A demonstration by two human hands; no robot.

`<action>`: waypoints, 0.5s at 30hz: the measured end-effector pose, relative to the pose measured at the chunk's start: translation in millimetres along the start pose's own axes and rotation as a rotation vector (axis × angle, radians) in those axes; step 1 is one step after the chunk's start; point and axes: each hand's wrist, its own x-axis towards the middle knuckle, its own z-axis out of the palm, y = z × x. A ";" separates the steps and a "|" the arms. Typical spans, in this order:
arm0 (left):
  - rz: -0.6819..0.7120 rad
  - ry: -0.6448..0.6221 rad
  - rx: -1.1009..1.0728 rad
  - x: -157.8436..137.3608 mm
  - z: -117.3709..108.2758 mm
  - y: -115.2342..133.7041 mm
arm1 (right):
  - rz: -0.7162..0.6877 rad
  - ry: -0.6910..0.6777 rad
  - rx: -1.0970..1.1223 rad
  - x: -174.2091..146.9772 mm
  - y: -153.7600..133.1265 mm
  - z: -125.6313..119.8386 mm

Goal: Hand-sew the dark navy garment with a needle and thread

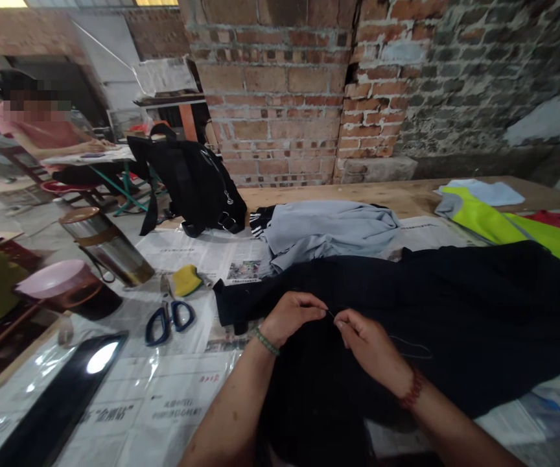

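Observation:
My left hand [293, 316] and my right hand [365, 340] meet over a dark navy garment [435, 305] spread on the table. Both are closed in a fingertip pinch, with a short thin dark strand [330, 313] running between them; it is too small to tell whether it is thread or a needle. A pale loop of thread [419, 356] lies on the cloth beside my right hand. Left of the garment are scissors with dark blue handles [183, 316], and a yellow and green sponge [186, 280] lies just behind them.
A steel flask [109, 246], a brown cup [80, 295] and a shiny dark flat panel [61, 399] are at the left. Behind lie a black backpack [187, 181], grey clothing [328, 227] and a neon yellow garment [479, 217]. Another person [41, 133] sits at a farther table.

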 end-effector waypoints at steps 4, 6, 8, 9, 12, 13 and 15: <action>-0.015 -0.016 0.000 0.7 3.3 0.0 | -0.020 0.036 -0.012 7.0 -1.3 3.0; -0.007 -0.031 -0.012 1.1 5.1 -0.5 | -0.024 0.059 -0.013 10.6 -1.4 5.9; 0.016 -0.036 -0.019 1.7 6.0 -1.7 | 0.006 0.046 0.020 12.3 -1.5 8.4; 0.024 -0.037 -0.018 2.1 6.1 -2.6 | 0.030 0.026 0.045 12.1 -1.7 8.7; 0.017 -0.036 0.022 3.8 5.4 -6.2 | 0.052 -0.035 0.036 8.7 -3.2 2.3; 0.012 -0.030 0.045 4.4 5.1 -7.5 | 0.034 -0.040 -0.008 7.5 -4.0 -2.8; 0.023 -0.002 0.081 5.7 4.9 -10.0 | -0.013 -0.004 -0.118 7.2 -5.5 -16.3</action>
